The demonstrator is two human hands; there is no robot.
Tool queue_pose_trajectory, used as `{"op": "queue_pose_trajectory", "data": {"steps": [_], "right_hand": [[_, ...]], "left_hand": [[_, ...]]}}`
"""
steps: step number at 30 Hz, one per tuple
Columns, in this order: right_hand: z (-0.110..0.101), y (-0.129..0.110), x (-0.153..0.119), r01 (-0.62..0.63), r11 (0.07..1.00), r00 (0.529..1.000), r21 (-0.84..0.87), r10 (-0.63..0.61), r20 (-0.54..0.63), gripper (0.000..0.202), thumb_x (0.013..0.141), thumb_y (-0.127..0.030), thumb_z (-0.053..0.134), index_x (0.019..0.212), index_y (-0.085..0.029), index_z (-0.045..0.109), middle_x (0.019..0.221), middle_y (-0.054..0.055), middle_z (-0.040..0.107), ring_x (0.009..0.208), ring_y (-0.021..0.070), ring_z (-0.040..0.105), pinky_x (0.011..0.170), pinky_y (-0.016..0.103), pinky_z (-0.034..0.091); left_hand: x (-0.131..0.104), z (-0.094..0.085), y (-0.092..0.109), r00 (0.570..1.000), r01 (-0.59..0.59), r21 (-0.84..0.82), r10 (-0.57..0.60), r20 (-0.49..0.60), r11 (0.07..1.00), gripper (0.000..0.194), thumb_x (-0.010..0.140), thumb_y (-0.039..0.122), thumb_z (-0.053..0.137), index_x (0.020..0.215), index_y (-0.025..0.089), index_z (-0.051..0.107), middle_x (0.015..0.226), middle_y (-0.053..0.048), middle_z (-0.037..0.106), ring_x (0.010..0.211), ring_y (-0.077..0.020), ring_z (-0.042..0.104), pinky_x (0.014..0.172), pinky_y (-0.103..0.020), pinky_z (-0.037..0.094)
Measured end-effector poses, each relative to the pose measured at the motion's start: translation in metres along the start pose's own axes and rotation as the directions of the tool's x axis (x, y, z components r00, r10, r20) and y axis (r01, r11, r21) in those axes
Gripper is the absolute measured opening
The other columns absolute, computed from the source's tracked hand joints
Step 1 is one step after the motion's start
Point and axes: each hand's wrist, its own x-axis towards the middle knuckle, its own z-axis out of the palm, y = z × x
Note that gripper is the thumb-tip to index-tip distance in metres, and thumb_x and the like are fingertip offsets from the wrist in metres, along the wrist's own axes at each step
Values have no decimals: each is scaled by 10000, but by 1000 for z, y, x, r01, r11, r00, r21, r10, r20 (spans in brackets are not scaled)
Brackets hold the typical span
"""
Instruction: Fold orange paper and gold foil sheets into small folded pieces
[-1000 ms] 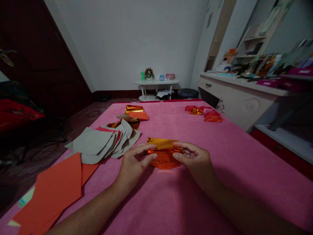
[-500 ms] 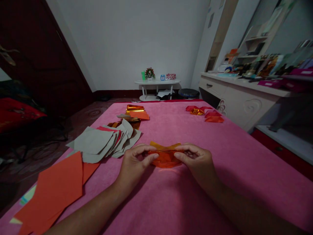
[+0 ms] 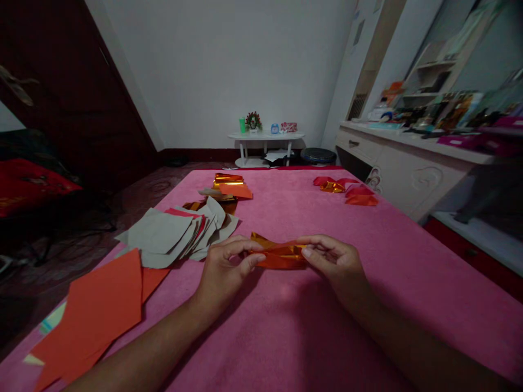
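A shiny orange-gold foil sheet [image 3: 281, 256], partly folded, spans the gap between my two hands over the pink cloth [image 3: 269, 332]. My left hand [image 3: 229, 264] pinches its left end between thumb and fingers. At the opposite end, my right hand [image 3: 333, 261] is closed on the foil with thumb and fingertips. One pointed corner of the foil sticks up behind the left fingertips. Left of my hands lies a fanned stack of grey paper sheets [image 3: 163, 237], with orange paper sheets [image 3: 104, 294] nearer to me.
Rolled gold foil [image 3: 229, 179] and a small orange paper piece [image 3: 237, 191] lie at the far left of the cloth. Folded red and gold pieces [image 3: 333, 187] sit far right. A white dresser [image 3: 392, 158] stands along the right; a small white table [image 3: 265, 136] is against the wall.
The foil's front part, bulging and rounded before, is now flatter and straighter. My right hand has shifted slightly right along the foil. The whole view has moved a little.
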Motion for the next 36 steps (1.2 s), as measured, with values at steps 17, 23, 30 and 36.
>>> {"op": "queue_pose_trajectory", "data": {"steps": [17, 23, 30, 36], "right_hand": [[-2, -7, -4, 429, 808, 901, -404, -416, 125, 150, 849, -182, 549, 785, -204, 683, 767, 10, 646, 733, 142, 614, 666, 238, 470], [-6, -2, -4, 403, 840, 907, -363, -420, 34, 256, 718, -222, 727, 956, -229, 633, 864, -11, 673, 764, 150, 640, 676, 225, 505], [-7, -2, 2, 553, 735, 826, -392, -547, 138, 93, 744, -120, 687, 743, -210, 664, 872, 18, 659, 839, 158, 626, 777, 259, 484], [-4, -2, -1, 441, 841, 894, -313, -441, 75, 102, 761, -137, 666, 684, -204, 656, 842, 25, 667, 789, 156, 632, 698, 250, 496]], "left_hand": [[3, 4, 8, 958, 283, -89, -285, -20, 955, 15, 691, 160, 720, 697, 167, 731, 660, -9, 699, 591, -119, 589, 563, -206, 452], [5, 4, 0, 904, 412, -304, -427, 20, 859, 42, 655, 164, 737, 695, 152, 731, 670, -17, 712, 603, -111, 612, 589, -196, 477], [5, 4, 2, 881, 458, -350, -469, 60, 817, 53, 639, 177, 748, 684, 153, 734, 669, -18, 715, 602, -108, 613, 603, -198, 481], [4, 4, 6, 920, 387, -215, -390, 33, 897, 42, 677, 184, 727, 709, 160, 739, 685, -22, 711, 616, -119, 602, 597, -209, 467]]}}
